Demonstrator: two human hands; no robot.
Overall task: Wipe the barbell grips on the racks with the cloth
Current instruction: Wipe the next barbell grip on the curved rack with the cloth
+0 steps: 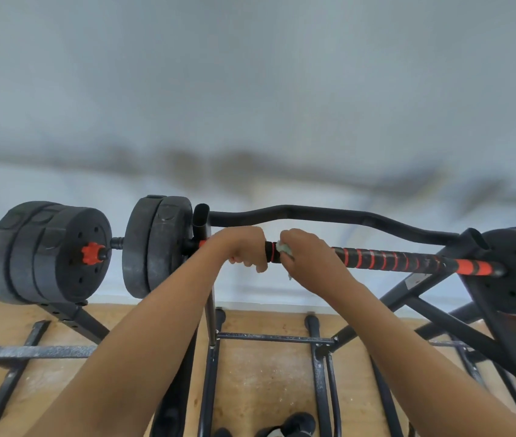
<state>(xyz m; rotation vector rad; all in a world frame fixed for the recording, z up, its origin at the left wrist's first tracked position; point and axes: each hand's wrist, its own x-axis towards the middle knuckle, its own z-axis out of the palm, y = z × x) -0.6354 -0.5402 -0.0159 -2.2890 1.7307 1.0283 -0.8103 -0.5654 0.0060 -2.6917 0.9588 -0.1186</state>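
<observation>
head | left hand (244,247) fingers (252,263) wrap barbell grip (382,258) | right hand (307,250) clutches cloth (281,247) | wood floor (266,380), wall (250,89)

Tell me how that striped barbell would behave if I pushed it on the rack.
Probably heavy: the barbell carries thick plates at both ends. Its round bar may turn or roll on the rack when pushed, so the left hand gripping it likely steadies it.

The barbell grip (382,259) at 3 o'clock is matt black, red-banded; the cloth (282,247) looks soft. Weight plates (155,247) are matt, scuffed. The rack (275,338) is speckled black-painted metal, the floor (259,383) dusty wood.
</observation>
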